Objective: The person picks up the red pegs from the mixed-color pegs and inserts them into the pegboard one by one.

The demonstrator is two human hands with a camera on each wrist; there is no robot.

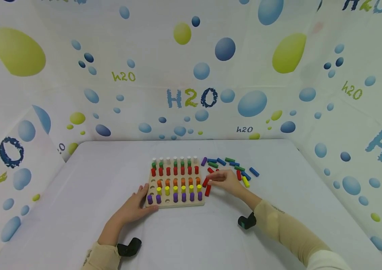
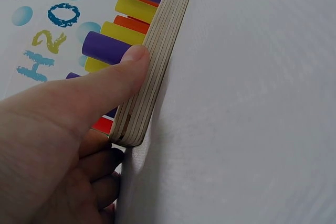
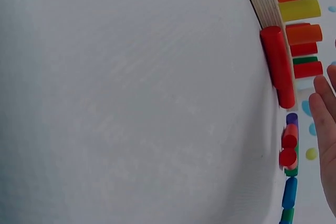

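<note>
Blue, green, red, yellow and purple loose pegs (image 1: 221, 162) lie scattered on the white table (image 1: 177, 240), beyond the right fingers (image 1: 219, 175) and out to their right. A yellow peg (image 1: 246, 182) rests just right of that hand. Between the right fingers and the wooden pegboard (image 1: 185, 204) lie two red pegs (image 1: 208, 190), partly in the way along the board's right side. The pegboard sits between the two hands, upright pegs (image 1: 175, 197) in rows across it; one bare hole shows in its purple row, others close to the left fingers (image 1: 141, 191). Those fingers hold its near left corner, the thumb (image 2: 121, 77) pressed on the front edge. The right fingers are nearly straight, with nothing seen in them. Well beyond both, a backdrop (image 1: 150, 101) carries drops and H2O lettering.

The right hand covers part of the red pegs behind it; whether its fingertips touch one is hard to tell. The right wrist view cuts that hand off, leaving only some fingers at its edge.

Only the left wrist view shows clearly the layered front edge under the thumb, and the other left fingers bent in shadow past the corner.
</note>
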